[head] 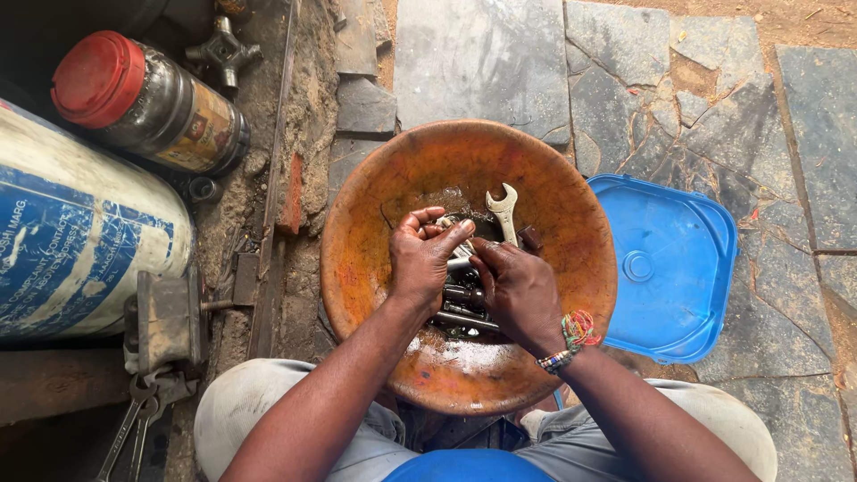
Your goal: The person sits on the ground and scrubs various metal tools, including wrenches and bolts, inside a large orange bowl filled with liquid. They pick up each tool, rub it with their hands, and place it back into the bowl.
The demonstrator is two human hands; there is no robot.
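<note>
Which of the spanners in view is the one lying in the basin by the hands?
The pale open-ended spanner, in the rusty orange basin just beyond the right hand. The other spanners lie outside the basin, on the ground at lower left, darker and dirtier.

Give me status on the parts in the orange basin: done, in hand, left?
Done: nothing visibly set aside. In hand: left hand and right hand work a small metal part over the orange basin. Left: wrench and dark metal pieces lying in oily liquid.
</note>
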